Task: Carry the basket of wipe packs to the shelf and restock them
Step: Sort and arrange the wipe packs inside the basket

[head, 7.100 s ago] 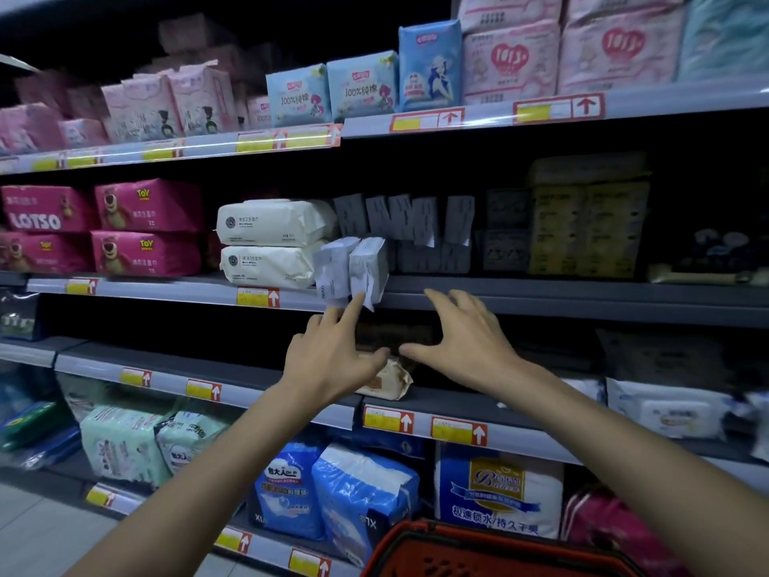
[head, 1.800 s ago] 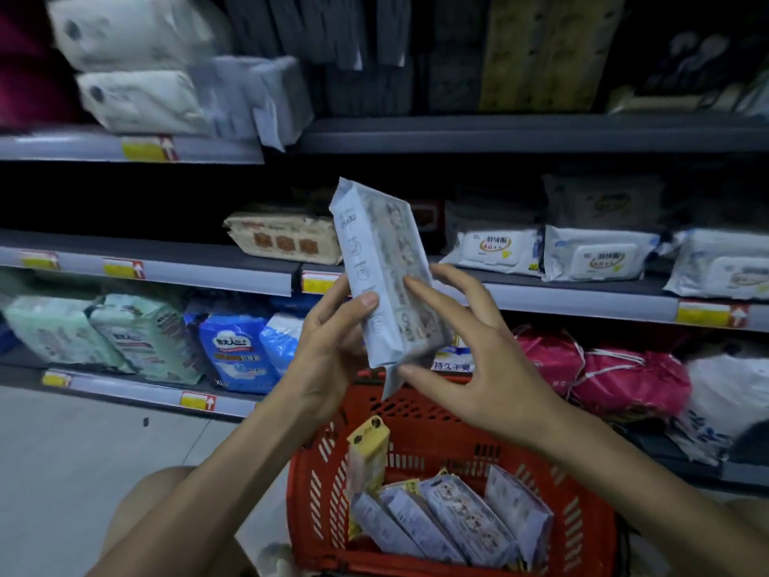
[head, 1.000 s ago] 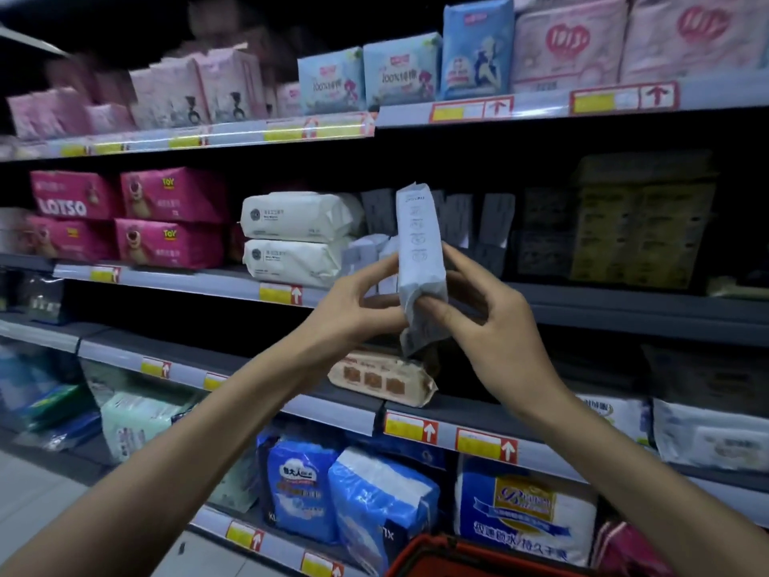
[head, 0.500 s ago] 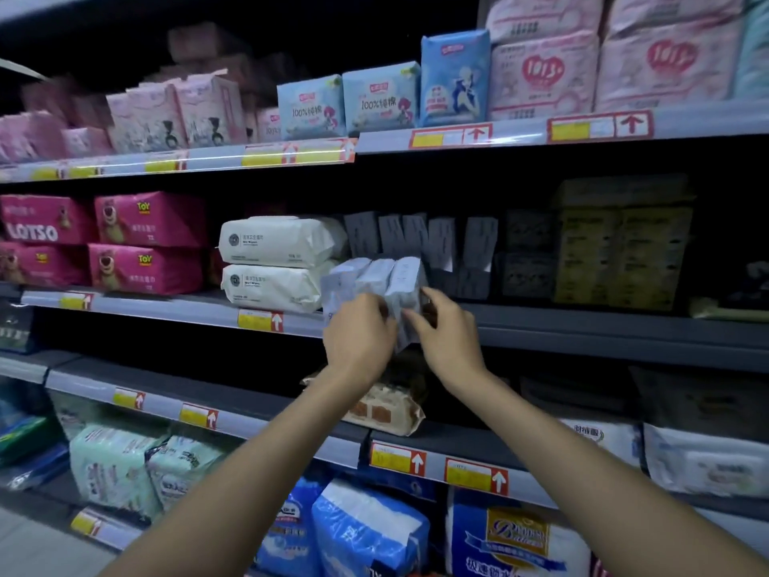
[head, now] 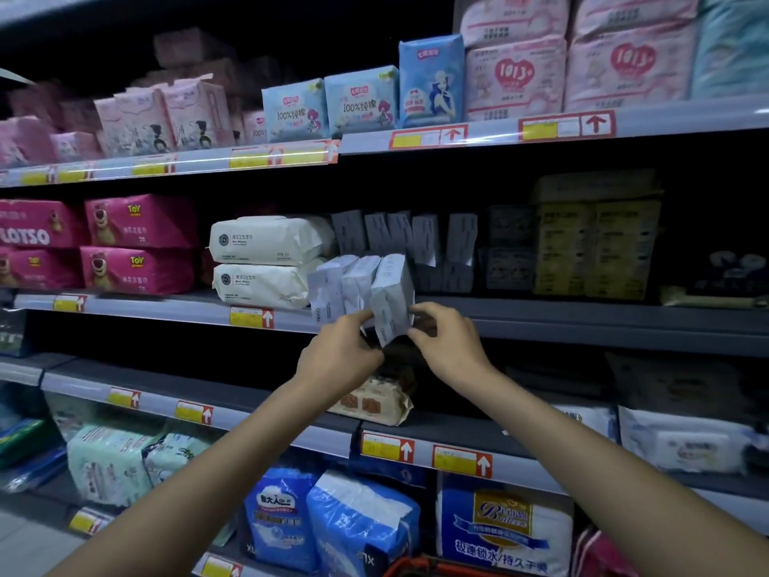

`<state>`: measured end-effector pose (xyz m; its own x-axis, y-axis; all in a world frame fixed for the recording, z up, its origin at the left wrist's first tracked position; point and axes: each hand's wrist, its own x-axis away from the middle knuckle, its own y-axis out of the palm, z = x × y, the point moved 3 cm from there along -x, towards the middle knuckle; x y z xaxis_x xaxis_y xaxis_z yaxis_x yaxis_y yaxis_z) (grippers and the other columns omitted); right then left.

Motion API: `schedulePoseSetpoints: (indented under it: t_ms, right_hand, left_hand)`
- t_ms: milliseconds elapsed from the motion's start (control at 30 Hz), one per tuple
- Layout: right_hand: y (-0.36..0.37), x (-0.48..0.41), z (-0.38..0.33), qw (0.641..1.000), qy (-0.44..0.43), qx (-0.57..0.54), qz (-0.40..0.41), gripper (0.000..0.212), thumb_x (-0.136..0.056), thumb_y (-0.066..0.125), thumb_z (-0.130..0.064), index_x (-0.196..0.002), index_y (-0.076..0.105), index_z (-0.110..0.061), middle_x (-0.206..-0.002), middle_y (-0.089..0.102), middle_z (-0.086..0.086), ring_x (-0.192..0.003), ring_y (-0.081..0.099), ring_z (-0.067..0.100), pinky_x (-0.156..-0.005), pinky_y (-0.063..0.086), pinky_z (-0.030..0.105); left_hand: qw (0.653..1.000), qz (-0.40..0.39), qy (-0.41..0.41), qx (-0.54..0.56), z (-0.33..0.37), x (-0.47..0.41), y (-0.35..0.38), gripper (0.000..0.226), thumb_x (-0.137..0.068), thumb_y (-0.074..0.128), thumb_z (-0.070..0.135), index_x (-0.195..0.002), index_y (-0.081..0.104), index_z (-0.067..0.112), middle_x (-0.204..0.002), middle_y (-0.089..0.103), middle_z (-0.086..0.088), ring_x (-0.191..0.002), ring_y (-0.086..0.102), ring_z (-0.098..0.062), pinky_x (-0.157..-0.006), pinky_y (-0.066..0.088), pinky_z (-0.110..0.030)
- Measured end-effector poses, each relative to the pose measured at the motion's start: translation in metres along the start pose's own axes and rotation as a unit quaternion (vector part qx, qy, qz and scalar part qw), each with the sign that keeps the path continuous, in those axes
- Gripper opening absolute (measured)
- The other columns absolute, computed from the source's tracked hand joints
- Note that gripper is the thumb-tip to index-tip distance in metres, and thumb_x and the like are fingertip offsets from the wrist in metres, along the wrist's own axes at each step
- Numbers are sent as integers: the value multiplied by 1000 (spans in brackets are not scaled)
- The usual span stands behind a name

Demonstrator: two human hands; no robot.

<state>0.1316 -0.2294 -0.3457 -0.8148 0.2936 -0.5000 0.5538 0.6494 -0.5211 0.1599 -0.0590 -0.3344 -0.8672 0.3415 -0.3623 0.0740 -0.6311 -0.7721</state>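
Both of my grips are on one wipe pack point(head: 391, 293) just right of the middle of the frame. It stands on its narrow end at the front lip of the middle shelf point(head: 582, 322). My left grip point(head: 341, 351) is narrow, with its thumb and curled fingers pinching the pack's lower left corner. My right grip point(head: 445, 347) is narrow too, its fingertips closed on the lower right edge. The pack leans a little and its bottom flap hangs over the shelf lip, so I judge it is not yet settled.

Just to its left, two matching packs point(head: 337, 285) stand on end and touch each other, and the one I am holding is pressed against the nearer of them. Left of those lie two big white wipe bundles point(head: 266, 243), one stacked on the other. Behind the row, in the shadow, more grey packs point(head: 424, 239) stand upright.

By my reckoning the carrying is done and the restocking is under way: two packs are placed and a third is going in. To the right of my pack the shelf front runs on bare. Only a sliver of the red basket rim point(head: 424, 566) shows at the bottom edge of the frame. Its contents are out of view, so I cannot tell how many packs are left. What remains for this one is to square it up against the row and let go.
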Motion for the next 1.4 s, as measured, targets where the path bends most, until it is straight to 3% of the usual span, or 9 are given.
schedulePoseSetpoints:
  t_ms: [100,433,600,800,933,1067,1233,1333,1400]
  right_hand:
    - [-13,23,7,998,-10,34,-44,37,-94,71,-21,-131,67,-26,-123,71,-2,-116,65,15,-100,52,33]
    - [-47,100,49,971,-7,194,-140,58,-93,66,-56,-143,55,-29,-138,63,0,-129,57,21,-102,50,42]
    - [-55,143,87,942,8,249,-224,72,-96,57,-62,-156,36,-28,-150,46,3,-136,49,24,-107,44,39]
    - [-53,204,154,903,57,283,-319,101,-87,63,-70,-164,9,-32,-169,6,8,-156,17,31,-124,27,44]
    - [-44,244,204,848,112,309,-416,118,-82,73,-65,-164,-3,-28,-169,0,16,-157,10,33,-125,24,44]
    - [-32,278,247,811,152,304,-476,122,-78,79,-60,-164,2,-23,-165,13,15,-152,24,37,-120,33,46]
    - [-16,315,294,763,161,305,-546,85,-82,78,-54,-150,41,-17,-139,53,14,-128,53,34,-102,49,40]
    - [-7,335,313,716,156,335,-593,59,-85,79,-42,-133,57,-14,-129,63,12,-118,61,33,-85,50,34]
    - [-2,344,321,691,140,357,-613,52,-87,77,-38,-130,59,-14,-129,65,12,-116,63,33,-88,54,36]
  left_hand:
    - [999,-26,8,-37,3,21,4,74,-75,63,40,-148,50,39,-92,75,9,-88,72,-18,-79,62,-44]
    - [986,-38,81,-144,12,73,52,71,-88,62,67,-151,48,37,-135,66,5,-125,62,-20,-90,54,-36]
    - [972,-85,112,-186,7,99,97,79,-90,55,74,-157,39,36,-157,46,6,-140,48,-23,-103,50,-42]
    - [952,-195,130,-199,-5,135,166,97,-78,37,87,-162,27,41,-166,32,7,-151,35,-22,-109,46,-45]
    - [933,-253,139,-213,-19,158,220,88,-88,52,79,-163,23,42,-168,28,5,-152,34,-24,-108,45,-48]
    - [911,-313,149,-222,-35,182,272,90,-85,49,81,-162,25,42,-167,29,7,-150,36,-24,-112,44,-51]
    - [864,-405,165,-250,-57,212,332,89,-87,51,77,-163,23,40,-164,32,3,-149,37,-28,-113,43,-52]
    - [834,-452,182,-260,-70,226,363,84,-91,52,72,-162,23,39,-158,38,1,-144,42,-30,-106,47,-51]
    - [807,-492,190,-266,-78,234,383,85,-93,54,69,-164,18,39,-159,36,-1,-145,40,-33,-106,44,-51]
